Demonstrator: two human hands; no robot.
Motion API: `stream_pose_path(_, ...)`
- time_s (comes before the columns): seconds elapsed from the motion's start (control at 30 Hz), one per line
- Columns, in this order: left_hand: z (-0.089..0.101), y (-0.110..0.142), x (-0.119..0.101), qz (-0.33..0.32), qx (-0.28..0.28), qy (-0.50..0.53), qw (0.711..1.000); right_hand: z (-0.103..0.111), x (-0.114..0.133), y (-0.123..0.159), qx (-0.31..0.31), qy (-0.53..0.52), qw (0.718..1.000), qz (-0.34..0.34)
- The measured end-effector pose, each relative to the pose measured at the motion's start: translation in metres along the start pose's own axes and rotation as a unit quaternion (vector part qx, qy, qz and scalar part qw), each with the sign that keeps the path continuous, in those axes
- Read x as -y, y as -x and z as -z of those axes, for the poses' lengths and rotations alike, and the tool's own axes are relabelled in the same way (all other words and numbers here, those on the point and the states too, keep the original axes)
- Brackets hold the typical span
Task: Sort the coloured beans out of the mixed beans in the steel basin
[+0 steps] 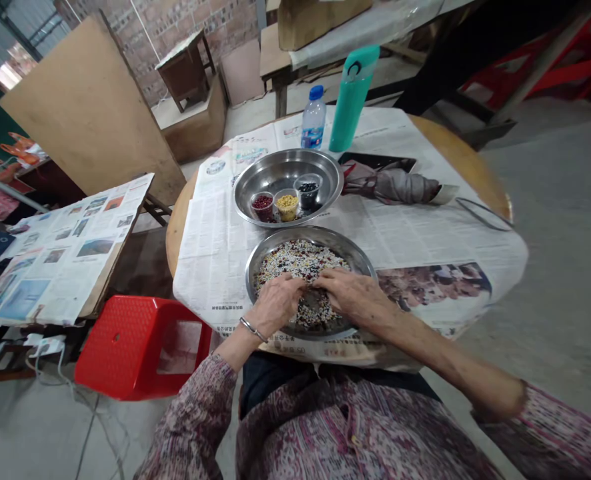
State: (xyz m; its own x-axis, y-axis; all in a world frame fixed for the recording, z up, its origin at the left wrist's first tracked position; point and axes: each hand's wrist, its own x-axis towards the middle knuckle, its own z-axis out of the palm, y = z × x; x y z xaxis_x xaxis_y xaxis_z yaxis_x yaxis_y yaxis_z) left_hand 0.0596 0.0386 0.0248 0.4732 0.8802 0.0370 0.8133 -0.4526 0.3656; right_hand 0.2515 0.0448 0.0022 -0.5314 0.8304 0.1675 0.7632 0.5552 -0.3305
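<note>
A shallow metal basin point(364, 257) sits near the front edge of the table, holding a mix of white grains and red, yellow and dark beans point(300, 255). Both hands are over it, fingertips close together at the mix. My left hand point(278, 301), with a bangle at the wrist, has its fingers curled and pressed together. Opposite it, my right hand point(349, 293) is also closed, thumb and fingers in a pinch. What lies between the fingertips is too small to make out. Behind stands a second metal basin point(280, 167) with cups of red beans point(263, 207), yellow beans point(287, 205) and black beans point(308, 191).
Newspaper point(210, 247) covers the round table. A water bottle point(314, 120) and a teal flask point(354, 100) stand at its back. To the right lie a grey cloth bundle point(395, 185) and a dark flat object point(378, 161). A red stool point(125, 343) is at left.
</note>
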Motion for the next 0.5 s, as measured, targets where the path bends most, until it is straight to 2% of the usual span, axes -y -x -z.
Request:
stream_pose_path(0.07, 0.006, -0.006, 0.006, 0.014, -0.052, 0.025, 0.998, 0.004, -0.004, -0.007, -0.032, -0.017, 0.999, -0.038)
stream_pose_path(0.13, 0.013, -0.013, 0.012, 0.061, -0.086, 0.014, 0.994, 0.006, -0.008, -0.018, -0.067, -0.037, 0.995, -0.063)
stream_pose_path(0.17, 0.016, -0.018, 0.016, 0.088, -0.083, 0.001, 0.993, 0.007, -0.010, -0.025, -0.076, -0.038, 0.994, -0.071)
stream_pose_path(0.23, 0.019, -0.026, 0.020, 0.125, -0.044, -0.017, 0.991, 0.005, -0.012, -0.039, -0.065, -0.025, 0.994, -0.084)
stream_pose_path(0.33, 0.018, -0.040, 0.021, 0.137, 0.012, -0.021, 0.990, -0.004, -0.012, -0.059, 0.000, -0.009, 0.996, -0.091)
stream_pose_path(0.4, 0.016, -0.048, 0.018, 0.138, 0.015, -0.019, 0.990, -0.009, -0.010, -0.069, 0.030, -0.030, 0.995, -0.094)
stream_pose_path(0.5, 0.014, -0.053, 0.013, 0.163, 0.003, 0.006, 0.987, -0.011, -0.008, -0.076, 0.039, -0.060, 0.991, -0.114)
